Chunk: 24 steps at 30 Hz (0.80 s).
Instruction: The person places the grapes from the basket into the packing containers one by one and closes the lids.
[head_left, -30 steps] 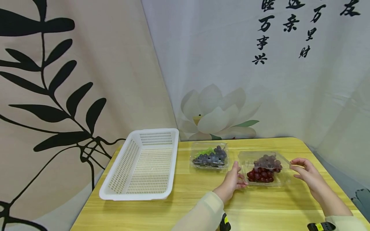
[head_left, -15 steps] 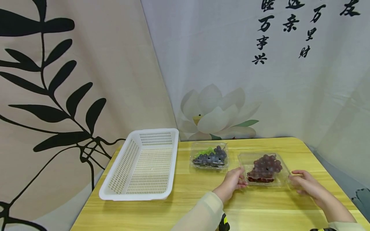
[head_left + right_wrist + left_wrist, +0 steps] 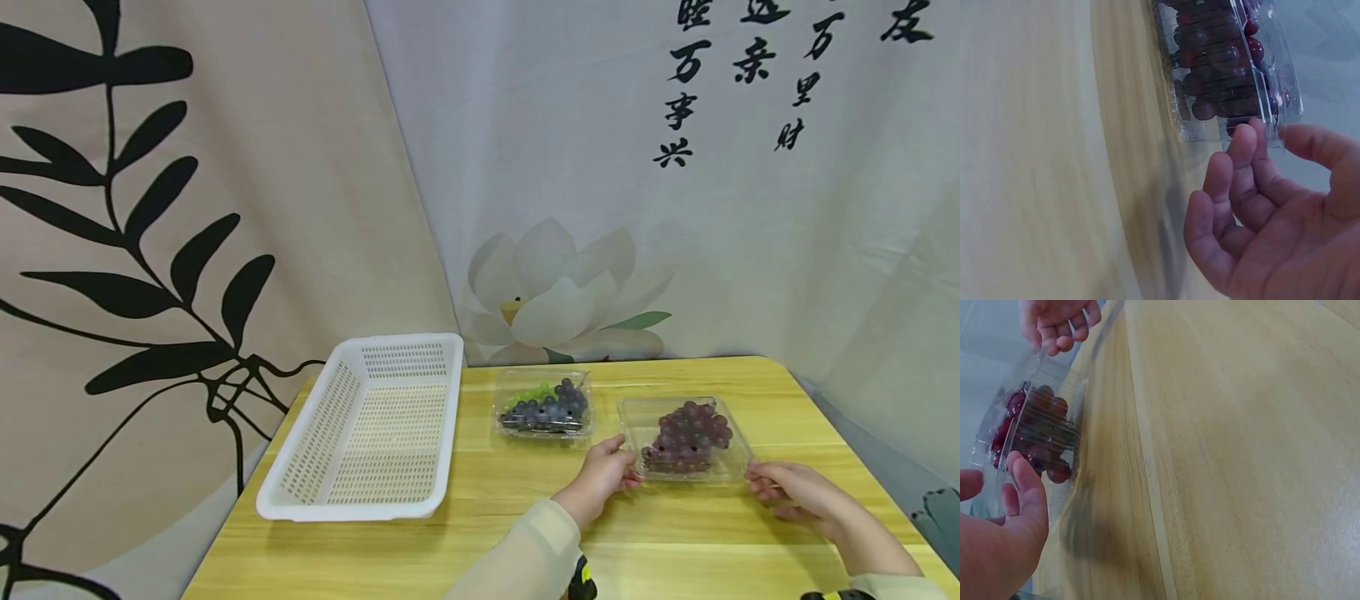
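A clear plastic clamshell box (image 3: 637, 410) holding a bunch of dark red grapes (image 3: 692, 432) sits on the right part of the table, its lid down over the fruit. At its front left corner my left hand (image 3: 600, 477) grips the rim, fingers under the edge and thumb above, as the left wrist view shows. My right hand (image 3: 798, 496) pinches the front right corner between thumb and index finger (image 3: 1244, 140). The other fingers of that hand curl loosely below the rim. Through the box wall the grapes (image 3: 1041, 434) show in the left wrist view.
Behind and left of my left hand stands a second clear clamshell (image 3: 504, 387) with black and green grapes (image 3: 551, 408). A white perforated plastic basket (image 3: 447, 442) rests on the left of the wooden table (image 3: 517, 500). Printed curtains (image 3: 555, 167) hang behind the table.
The lid of the red grape box has come down from partly raised to flat. My right hand has moved down and toward me with it. My left hand stays at the same corner, thumb lowered.
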Tool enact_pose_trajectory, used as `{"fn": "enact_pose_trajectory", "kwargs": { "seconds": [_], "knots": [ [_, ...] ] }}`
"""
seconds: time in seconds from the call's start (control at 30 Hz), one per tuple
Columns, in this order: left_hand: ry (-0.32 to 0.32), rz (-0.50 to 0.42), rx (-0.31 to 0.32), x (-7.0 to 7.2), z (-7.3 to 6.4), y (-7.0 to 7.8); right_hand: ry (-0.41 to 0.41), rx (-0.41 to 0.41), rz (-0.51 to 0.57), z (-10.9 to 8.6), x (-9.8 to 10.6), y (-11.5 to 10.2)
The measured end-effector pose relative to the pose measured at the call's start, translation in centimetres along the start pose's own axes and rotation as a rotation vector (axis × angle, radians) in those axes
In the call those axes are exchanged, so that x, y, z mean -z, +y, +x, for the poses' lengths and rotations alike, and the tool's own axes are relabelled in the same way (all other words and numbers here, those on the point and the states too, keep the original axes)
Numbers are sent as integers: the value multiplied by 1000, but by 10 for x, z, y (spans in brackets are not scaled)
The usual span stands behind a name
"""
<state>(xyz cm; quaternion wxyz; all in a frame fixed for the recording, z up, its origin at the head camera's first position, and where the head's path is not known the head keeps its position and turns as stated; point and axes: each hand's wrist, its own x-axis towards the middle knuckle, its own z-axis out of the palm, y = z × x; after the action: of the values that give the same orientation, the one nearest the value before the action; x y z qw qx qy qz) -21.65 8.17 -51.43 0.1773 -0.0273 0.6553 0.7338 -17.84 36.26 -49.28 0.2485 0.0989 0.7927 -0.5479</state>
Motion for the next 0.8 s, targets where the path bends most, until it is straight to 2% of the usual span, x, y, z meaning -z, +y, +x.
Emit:
{"fn": "enact_pose_trajectory", "kwargs": {
  "seconds": [0.17,0.37,0.47,0.63,0.7,0.8],
  "knots": [
    [-13,-2,-7,0,-1,0,-36,49,56,2,0,5],
    [-10,0,8,0,0,2,32,43,60,3,-3,4],
    [-2,35,14,0,-1,3,38,30,49,4,-3,3],
    [28,102,49,2,-5,4,-18,5,-6,2,4,0],
    [19,137,72,3,-7,2,-16,-6,-8,1,7,-2],
    [-15,198,97,6,-9,0,29,-7,-25,2,10,-5]
  ]
}}
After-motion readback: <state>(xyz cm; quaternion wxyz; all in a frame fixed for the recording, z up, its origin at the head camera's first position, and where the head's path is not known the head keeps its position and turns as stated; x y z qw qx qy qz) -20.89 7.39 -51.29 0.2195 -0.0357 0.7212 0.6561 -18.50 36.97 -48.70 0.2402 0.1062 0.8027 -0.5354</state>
